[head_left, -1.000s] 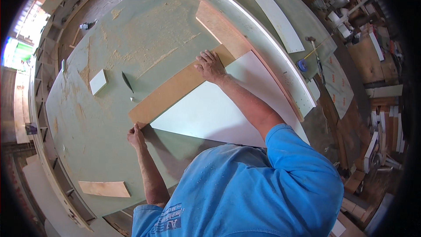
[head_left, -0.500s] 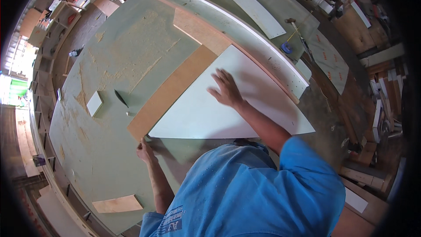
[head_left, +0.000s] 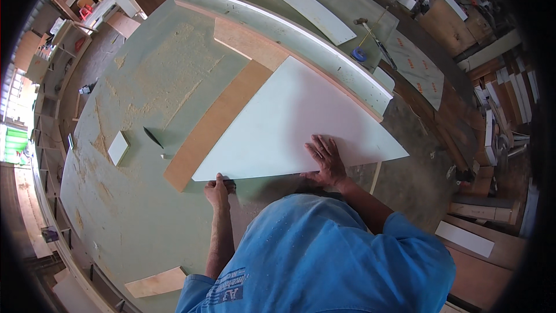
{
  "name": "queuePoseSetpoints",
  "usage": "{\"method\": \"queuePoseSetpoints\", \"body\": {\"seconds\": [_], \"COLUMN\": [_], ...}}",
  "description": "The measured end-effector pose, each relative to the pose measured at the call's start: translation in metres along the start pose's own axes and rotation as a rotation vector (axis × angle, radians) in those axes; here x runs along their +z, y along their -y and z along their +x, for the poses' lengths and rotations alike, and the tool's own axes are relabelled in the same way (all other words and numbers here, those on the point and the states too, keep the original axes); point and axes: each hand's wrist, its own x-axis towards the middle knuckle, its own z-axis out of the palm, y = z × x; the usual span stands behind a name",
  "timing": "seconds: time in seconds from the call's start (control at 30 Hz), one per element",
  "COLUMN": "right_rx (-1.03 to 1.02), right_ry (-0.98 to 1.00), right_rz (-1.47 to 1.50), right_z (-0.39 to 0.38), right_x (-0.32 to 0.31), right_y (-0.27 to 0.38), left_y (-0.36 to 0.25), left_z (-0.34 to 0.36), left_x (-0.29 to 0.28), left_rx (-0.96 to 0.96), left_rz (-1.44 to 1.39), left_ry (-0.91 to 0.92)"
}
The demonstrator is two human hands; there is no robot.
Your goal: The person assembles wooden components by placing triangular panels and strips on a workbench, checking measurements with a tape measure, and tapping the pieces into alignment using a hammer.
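Note:
A large white panel [head_left: 289, 122], roughly triangular, lies in front of me on the worktable. At its near left corner my left hand [head_left: 217, 191] pinches the edge, thumb on top and the other fingers partly hidden below. My right hand [head_left: 327, 162] rests flat on the panel close to the near edge, fingers spread, its thumb at that edge. Along the panel's left side runs a brown board strip [head_left: 226, 119]. Its far end meets a lighter wooden board [head_left: 246, 40]. Beyond the panel stands a long rail-like piece [head_left: 289, 32] with a white upper edge.
Sawdust lies over the green worktable [head_left: 139, 214]. To the left are a small white block [head_left: 119, 148] and a dark pointed tool [head_left: 152, 137]. A hammer [head_left: 370, 35] and a blue tape roll [head_left: 358, 54] lie at the far right. A wooden offcut [head_left: 155, 282] sits near left.
My right hand has come back from the panel's middle to its near edge. My left hand has shifted right, from the brown strip's end to the panel's corner.

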Motion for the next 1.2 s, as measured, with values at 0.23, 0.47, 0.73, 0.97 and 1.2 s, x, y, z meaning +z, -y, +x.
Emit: {"method": "queuePoseSetpoints", "body": {"seconds": [0.23, 0.47, 0.73, 0.97, 1.2], "right_rx": [-0.004, 0.036, 0.083, 0.117, 0.13], "right_ry": [-0.037, -0.028, -0.067, -0.05, -0.038], "right_rz": [-0.025, -0.019, 0.033, 0.071, 0.096], "right_z": [0.001, 0.001, 0.008, 0.012, 0.014], "right_x": [0.003, 0.005, 0.001, 0.002, 0.001], "right_y": [0.0, 0.002, 0.008, 0.004, 0.003], "left_y": [-0.003, -0.079, -0.111, -0.119, -0.123], "left_z": [0.004, 0.006, 0.113, 0.114, 0.118], "left_x": [-0.003, 0.014, 0.157, 0.18, 0.181], "left_rx": [0.061, 0.352, 0.93, 0.828, 0.819], "left_rz": [0.185, 1.028, 1.033, 0.936, 0.954], "left_ry": [-0.022, 0.106, -0.37, -0.359, -0.35]}}
